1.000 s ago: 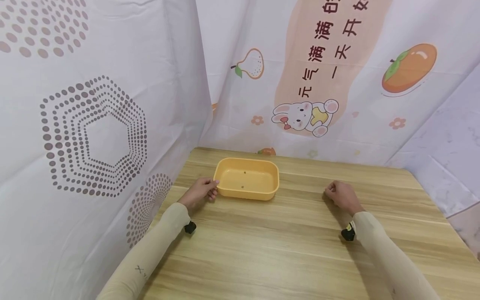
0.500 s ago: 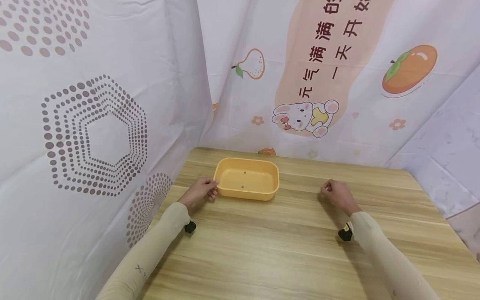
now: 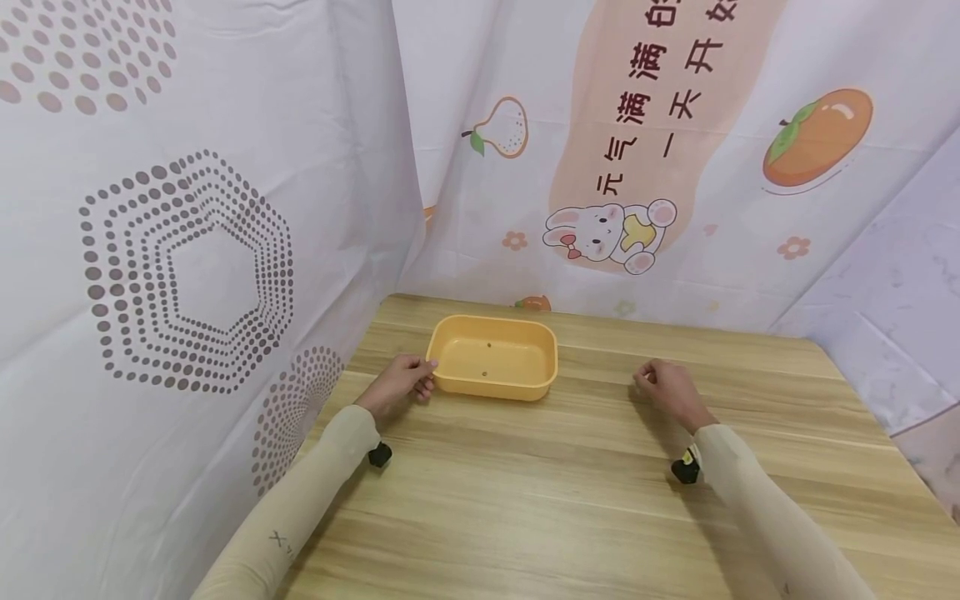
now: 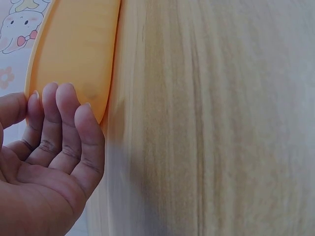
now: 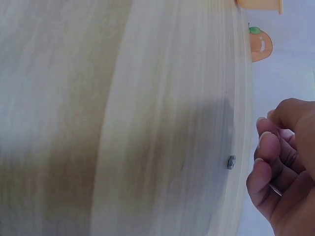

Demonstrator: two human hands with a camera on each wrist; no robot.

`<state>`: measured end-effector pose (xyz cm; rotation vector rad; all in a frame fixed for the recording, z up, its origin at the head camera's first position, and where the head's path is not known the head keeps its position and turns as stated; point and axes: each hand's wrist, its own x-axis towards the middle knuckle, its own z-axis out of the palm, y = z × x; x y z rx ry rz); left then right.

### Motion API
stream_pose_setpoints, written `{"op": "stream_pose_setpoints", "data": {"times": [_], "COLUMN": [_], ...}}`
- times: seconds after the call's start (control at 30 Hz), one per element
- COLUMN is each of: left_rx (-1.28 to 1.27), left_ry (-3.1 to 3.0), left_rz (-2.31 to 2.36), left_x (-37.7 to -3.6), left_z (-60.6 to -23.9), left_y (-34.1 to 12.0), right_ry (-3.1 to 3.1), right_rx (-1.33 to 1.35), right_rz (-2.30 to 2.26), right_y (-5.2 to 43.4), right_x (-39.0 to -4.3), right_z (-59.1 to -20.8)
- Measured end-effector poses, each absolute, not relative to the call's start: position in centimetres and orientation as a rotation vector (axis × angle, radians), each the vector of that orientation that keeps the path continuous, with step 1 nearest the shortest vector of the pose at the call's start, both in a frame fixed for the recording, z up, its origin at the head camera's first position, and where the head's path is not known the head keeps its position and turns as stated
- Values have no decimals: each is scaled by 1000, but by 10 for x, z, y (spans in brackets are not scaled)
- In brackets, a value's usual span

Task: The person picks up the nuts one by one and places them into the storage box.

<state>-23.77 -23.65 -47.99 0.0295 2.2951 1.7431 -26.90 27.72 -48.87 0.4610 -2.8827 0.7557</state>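
Note:
A yellow-orange plastic tray [image 3: 495,389] sits toward the back left of the table. Its left end is pinched at the rim between the thumb and forefinger of my left hand [image 3: 396,385]; the other fingers curl beneath that rim in the left wrist view. Well to the right of the tray, my right hand [image 3: 670,390] hovers low over the wood with bent fingers, thumb close to forefinger. What lies between those fingers is hidden. On the table beside them, the right wrist view shows a small metal piece like a nut [image 5: 231,162], apart from the fingertips.
Two small dark spots, perhaps small parts or holes, mark the tray's floor. A wood-grain table [image 3: 510,492] spreads below both arms. White printed cloth [image 3: 487,250] hangs behind it, with a dotted cloth [image 3: 217,275] close along the left.
My right hand has drifted a little to the left, toward the tray. The left hand and the tray have stayed in place.

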Motion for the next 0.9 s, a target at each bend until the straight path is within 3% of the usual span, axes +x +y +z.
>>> {"op": "stream_pose_setpoints", "data": {"times": [0.9], "left_rx": [4], "left_ry": [2295], "left_rz": [1749], "left_x": [-238], "left_z": [-479], "left_y": [-234], "right_ry": [-2900], "right_rx": [474], "right_rz": [820], "right_y": [260], "right_x": [-265], "right_z": [-485]}}
